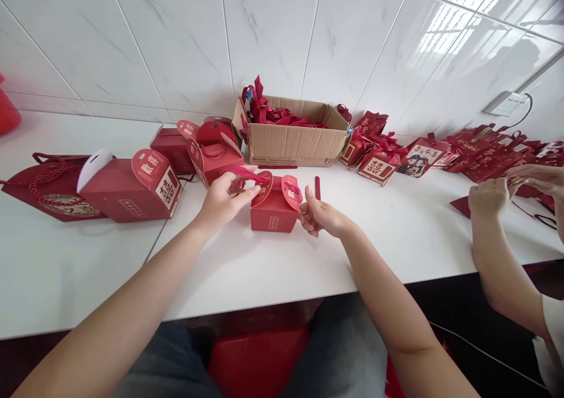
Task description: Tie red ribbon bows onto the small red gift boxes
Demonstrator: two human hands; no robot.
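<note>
A small red gift box (274, 213) with rounded flaps and gold print stands upright on the white table between my hands. My left hand (224, 201) is closed, thumb and fingers pinching a dark pink ribbon (247, 174) that runs to the flaps on top. Beside the box's right side is my right hand (321, 213), fingers curled and thumb raised near the right flap. What those curled fingers hold, if anything, I cannot make out. Another ribbon end shows at the right flap.
A cardboard box (295, 144) full of ribbons stands by the tiled wall. Red gift boxes (127, 189) are at left, with more gift boxes (379, 166) at right. A thin red strip (318, 188) lies nearby. At far right, another person's hands (489, 195) are at work.
</note>
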